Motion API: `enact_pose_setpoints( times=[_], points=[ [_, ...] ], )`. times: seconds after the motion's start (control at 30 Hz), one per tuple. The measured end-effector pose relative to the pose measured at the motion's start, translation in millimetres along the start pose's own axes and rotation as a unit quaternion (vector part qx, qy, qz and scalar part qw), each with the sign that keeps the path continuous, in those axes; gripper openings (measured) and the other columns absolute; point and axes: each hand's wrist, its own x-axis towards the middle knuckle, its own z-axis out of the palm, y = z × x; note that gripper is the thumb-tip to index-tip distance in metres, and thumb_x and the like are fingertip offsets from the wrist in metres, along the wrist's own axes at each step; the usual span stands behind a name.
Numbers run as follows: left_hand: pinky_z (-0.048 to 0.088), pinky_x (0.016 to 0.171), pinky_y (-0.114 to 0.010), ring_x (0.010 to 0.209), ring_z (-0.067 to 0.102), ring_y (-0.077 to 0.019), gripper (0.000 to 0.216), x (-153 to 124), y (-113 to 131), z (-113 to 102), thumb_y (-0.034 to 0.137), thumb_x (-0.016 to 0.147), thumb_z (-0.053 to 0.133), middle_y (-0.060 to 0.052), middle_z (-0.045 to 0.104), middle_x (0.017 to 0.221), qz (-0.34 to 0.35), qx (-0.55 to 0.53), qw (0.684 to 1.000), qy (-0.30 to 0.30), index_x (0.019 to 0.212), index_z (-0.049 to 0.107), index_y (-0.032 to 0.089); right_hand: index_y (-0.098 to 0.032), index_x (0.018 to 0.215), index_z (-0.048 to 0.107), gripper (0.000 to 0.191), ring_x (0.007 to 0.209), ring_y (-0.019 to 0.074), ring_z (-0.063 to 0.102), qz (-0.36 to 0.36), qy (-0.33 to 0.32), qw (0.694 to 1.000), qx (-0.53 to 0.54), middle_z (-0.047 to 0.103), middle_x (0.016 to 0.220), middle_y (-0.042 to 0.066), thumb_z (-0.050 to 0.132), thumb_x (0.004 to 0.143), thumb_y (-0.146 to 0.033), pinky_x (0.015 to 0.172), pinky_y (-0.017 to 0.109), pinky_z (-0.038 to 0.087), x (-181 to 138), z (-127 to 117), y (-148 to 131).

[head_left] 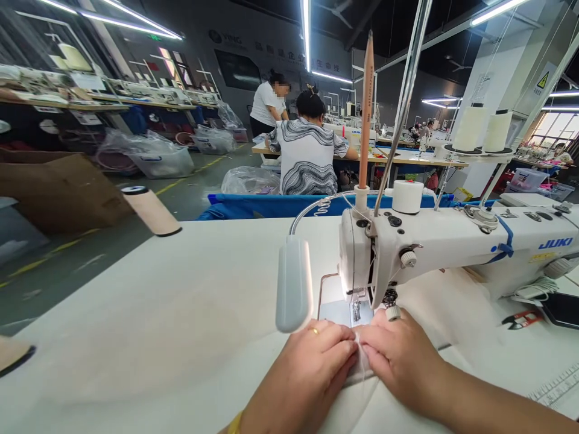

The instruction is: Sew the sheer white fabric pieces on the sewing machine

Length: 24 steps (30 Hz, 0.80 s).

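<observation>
My left hand point(312, 364) and my right hand point(400, 355) meet just in front of the presser foot point(356, 308) of a white sewing machine point(434, 229). Pinched between the fingers of both is a thin, sheer white fabric point(360, 361). The cloth spreads to the left over the table, and more of it lies under the machine arm on the right. Its edge at the fingertips is partly hidden. A grey lamp head point(293, 283) on a bent metal neck hangs close above my left hand.
Right of the machine arm lie red-handled snippers point(522, 318), a dark phone point(561, 308) and a clear ruler point(556, 386). A thread cone point(151, 211) stands at the table's far left edge. An orange pencil point(367, 114) stands upright on the machine head. Two people are at a table beyond.
</observation>
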Motion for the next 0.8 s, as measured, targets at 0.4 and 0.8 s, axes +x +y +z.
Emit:
enact_pose_setpoints(
  times=[0.4,0.8],
  points=[
    [0.063,0.074,-0.033,0.09,0.076,-0.0226,0.037,7.8,-14.5,0.9,0.016,0.108,0.038,-0.007,0.079,0.101,0.01,-0.028,0.999,0.015,0.101,0.074,0.021,-0.022,0.088,0.064,0.016,0.079,0.0256,0.048,-0.005,0.012,0.996,-0.094,0.064,0.086,0.006,0.061,0.088,-0.007,0.069,0.037,0.034,-0.9,3.1,6.2],
    [0.063,0.103,-0.044,0.115,0.078,-0.0259,0.041,5.0,-30.5,0.4,0.018,0.112,0.036,-0.012,0.078,0.133,0.032,0.027,0.998,-0.039,0.118,0.076,0.019,-0.022,0.085,0.06,0.016,0.081,0.0254,0.048,0.01,0.019,0.994,-0.11,0.062,0.086,0.007,0.058,0.087,-0.007,0.072,0.036,0.034,2.6,5.1,6.2]
  ],
)
